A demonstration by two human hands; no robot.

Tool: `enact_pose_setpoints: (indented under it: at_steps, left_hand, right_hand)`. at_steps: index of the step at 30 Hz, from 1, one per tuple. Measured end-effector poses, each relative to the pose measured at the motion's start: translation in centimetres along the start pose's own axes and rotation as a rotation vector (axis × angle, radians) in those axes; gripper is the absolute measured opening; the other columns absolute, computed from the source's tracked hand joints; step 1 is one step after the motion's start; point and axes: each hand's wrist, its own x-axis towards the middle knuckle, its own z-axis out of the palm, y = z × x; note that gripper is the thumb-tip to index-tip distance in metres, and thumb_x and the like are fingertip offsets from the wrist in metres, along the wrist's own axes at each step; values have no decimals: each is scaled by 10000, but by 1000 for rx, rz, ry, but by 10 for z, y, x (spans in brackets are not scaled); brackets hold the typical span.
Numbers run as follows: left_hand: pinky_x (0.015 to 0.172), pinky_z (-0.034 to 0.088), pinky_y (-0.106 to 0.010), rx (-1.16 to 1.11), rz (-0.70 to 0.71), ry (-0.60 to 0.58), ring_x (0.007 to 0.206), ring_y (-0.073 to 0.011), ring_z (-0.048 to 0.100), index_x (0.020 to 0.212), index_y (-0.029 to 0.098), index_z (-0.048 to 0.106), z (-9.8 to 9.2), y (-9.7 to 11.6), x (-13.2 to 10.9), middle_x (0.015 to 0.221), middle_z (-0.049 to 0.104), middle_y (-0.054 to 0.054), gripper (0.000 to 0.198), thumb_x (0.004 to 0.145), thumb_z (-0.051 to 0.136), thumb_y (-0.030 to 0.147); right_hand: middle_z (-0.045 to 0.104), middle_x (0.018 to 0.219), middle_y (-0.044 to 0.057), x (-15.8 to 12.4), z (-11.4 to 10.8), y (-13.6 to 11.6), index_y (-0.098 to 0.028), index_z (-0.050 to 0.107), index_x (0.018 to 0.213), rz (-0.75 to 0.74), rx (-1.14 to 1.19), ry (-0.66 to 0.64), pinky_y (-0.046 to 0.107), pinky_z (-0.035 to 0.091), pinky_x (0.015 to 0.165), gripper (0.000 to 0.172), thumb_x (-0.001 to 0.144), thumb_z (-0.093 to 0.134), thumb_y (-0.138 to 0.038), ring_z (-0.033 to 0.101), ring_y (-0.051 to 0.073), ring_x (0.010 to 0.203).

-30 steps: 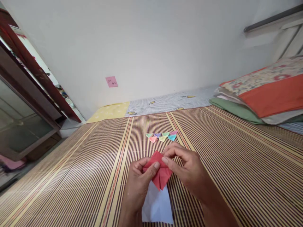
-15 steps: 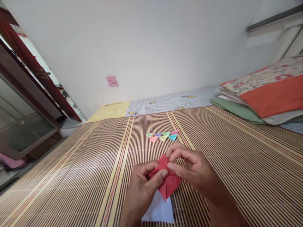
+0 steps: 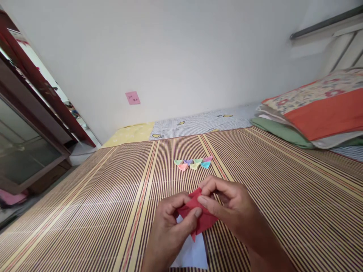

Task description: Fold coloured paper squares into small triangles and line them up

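Observation:
A red folded paper (image 3: pixel 204 221) is held between both hands above the striped mat. My left hand (image 3: pixel 176 223) pinches its left side, thumb on top. Thumb and fingers of my right hand (image 3: pixel 227 198) grip the upper right edge. A pointed flap hangs down at the bottom of the red paper. Beneath it, a white sheet (image 3: pixel 194 253) lies on the mat, partly covered by the left hand. Beyond the hands are several small folded paper triangles (image 3: pixel 195 163) in two rows, in green, purple, pink, orange, yellow and blue.
The striped mat (image 3: pixel 99 196) spans the surface. Folded bedding (image 3: pixel 320 109) is stacked at the right. A patterned sheet (image 3: pixel 195 122) runs along the wall, which bears a pink note (image 3: pixel 132 98). A framed glass panel (image 3: pixel 22 143) stands at the left.
The red paper has tilted and its lower point has shifted left between the hands. Both hands keep their grip, and the right thumb has moved slightly left.

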Motion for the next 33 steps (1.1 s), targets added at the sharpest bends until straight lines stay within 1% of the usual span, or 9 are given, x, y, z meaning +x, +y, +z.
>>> enact_pose_setpoints:
  at_steps: [4,6,12,15,19,24,29,31,33]
  left_hand:
    - [602,423,-273,-103,-12,111,658,-154,537,712,196,685,2,1,1,702,615,-21,170,837,763,281]
    - [626,452,-267,-145,-10,135,694,-158,568,697,191,682,2,3,1,738,641,-32,177,830,772,266]
    - [618,462,-236,-199,-7,155,673,-135,571,635,185,645,4,4,1,708,642,-16,236,813,789,238]
    - [608,464,-238,-194,-13,183,672,-139,576,627,186,635,5,3,1,719,652,-22,242,799,796,240]
    - [601,467,-245,-164,-24,186,674,-147,581,631,184,628,5,3,2,733,660,-32,243,798,791,250]
    - [596,472,-225,-208,-24,224,666,-134,574,624,180,598,10,6,3,723,646,-16,266,780,802,244]
    - [585,471,-205,-227,-39,236,655,-118,569,629,176,592,12,6,3,718,637,-3,273,785,809,234]
    - [592,481,-205,-250,-52,241,663,-117,580,636,176,590,12,5,2,738,645,-5,279,783,818,241]
    - [597,493,-204,-277,-58,255,667,-117,591,652,176,592,13,4,2,753,657,-8,278,773,831,249]
  right_hand:
    - [666,766,-4,-2,3,-6,-206,635,727,-2,-95,60,295,488,684,156,879,663,-177,631,162,742]
    - [671,755,-7,-3,3,-7,-206,632,722,1,-126,70,294,490,679,166,883,659,-175,637,160,731]
    - [681,741,-3,-3,5,-5,-204,638,711,3,-114,110,284,500,656,168,875,668,-184,640,157,709]
    - [679,744,-7,-3,5,-3,-206,647,718,3,-79,117,276,506,660,159,873,674,-180,636,151,712]
    - [684,742,-4,-2,4,-2,-203,654,724,17,-41,132,271,509,659,148,866,683,-175,642,149,709]
    - [682,736,0,-1,6,-3,-198,637,700,39,-26,155,262,504,643,164,855,690,-179,635,145,701]
    - [664,719,-3,0,9,-5,-200,612,681,41,-35,185,261,511,628,175,838,687,-179,628,142,681]
    - [657,715,-7,1,9,-5,-204,615,714,44,-41,207,258,511,605,139,828,691,-180,622,139,660]
    - [664,734,-11,1,9,-4,-211,627,799,46,-43,229,254,512,588,83,816,702,-180,631,140,663]
